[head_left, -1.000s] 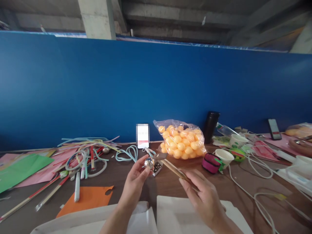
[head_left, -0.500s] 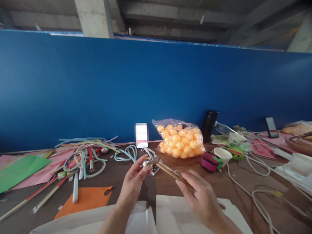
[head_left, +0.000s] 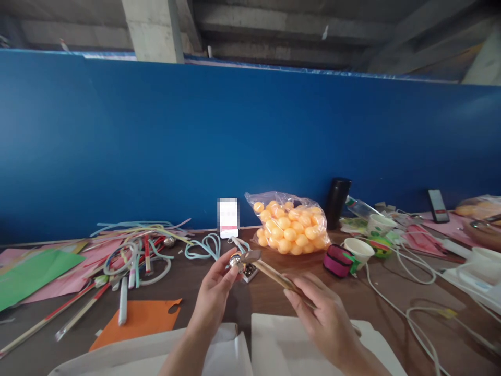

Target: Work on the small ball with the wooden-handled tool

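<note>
My left hand pinches a small shiny silver ball, perhaps a jingle bell, between thumb and fingers. In my right hand is a wooden stick, slanting up to the left. A flat brown piece sits at the stick's far end, right against the ball; whether it is fixed to the ball I cannot tell. Just behind the hands is a small white box of little shiny pieces, partly hidden.
A clear bag of orange balls lies behind. Left are tangled tubes, an orange sheet and a green sheet. A phone leans on the blue partition. Right are a paper cup, black bottle and white cable.
Both hands keep nearly the same place and hold. The brown piece at the stick's end looks slightly turned, and the view has shifted a little.
</note>
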Demonstrator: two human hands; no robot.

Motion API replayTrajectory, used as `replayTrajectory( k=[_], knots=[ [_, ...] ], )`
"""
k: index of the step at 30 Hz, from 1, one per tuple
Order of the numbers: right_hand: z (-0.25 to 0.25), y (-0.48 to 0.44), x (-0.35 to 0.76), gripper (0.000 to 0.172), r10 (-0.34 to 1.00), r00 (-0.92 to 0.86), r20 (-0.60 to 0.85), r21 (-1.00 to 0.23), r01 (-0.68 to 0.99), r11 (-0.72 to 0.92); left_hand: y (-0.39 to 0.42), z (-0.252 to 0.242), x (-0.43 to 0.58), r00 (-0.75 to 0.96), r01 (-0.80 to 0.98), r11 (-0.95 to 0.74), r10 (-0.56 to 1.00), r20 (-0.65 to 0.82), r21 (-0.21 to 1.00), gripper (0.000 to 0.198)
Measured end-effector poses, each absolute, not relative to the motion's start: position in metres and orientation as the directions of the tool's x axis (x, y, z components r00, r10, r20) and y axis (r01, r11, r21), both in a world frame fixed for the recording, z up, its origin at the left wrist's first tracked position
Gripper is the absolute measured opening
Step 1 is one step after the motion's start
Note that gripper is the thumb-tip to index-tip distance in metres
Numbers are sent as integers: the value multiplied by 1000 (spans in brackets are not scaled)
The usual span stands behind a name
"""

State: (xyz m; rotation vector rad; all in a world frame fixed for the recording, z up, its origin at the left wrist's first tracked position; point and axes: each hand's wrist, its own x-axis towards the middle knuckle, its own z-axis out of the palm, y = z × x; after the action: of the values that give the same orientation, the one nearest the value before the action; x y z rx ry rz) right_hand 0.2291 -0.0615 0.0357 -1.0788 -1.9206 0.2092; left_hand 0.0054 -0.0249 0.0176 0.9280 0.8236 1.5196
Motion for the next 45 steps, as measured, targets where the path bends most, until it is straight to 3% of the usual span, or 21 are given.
replayTrajectory(
  k=[23,45],
  knots=[
    [30,-61,233,24,727,-180,663,-527,578,623,-26,20,4,13,-545,-80,994,104,835,44],
    [29,-60,231,23,789,-237,567,-536,621,572,-23,14,3,-6,-401,-107,993,114,910,44]
  ],
)
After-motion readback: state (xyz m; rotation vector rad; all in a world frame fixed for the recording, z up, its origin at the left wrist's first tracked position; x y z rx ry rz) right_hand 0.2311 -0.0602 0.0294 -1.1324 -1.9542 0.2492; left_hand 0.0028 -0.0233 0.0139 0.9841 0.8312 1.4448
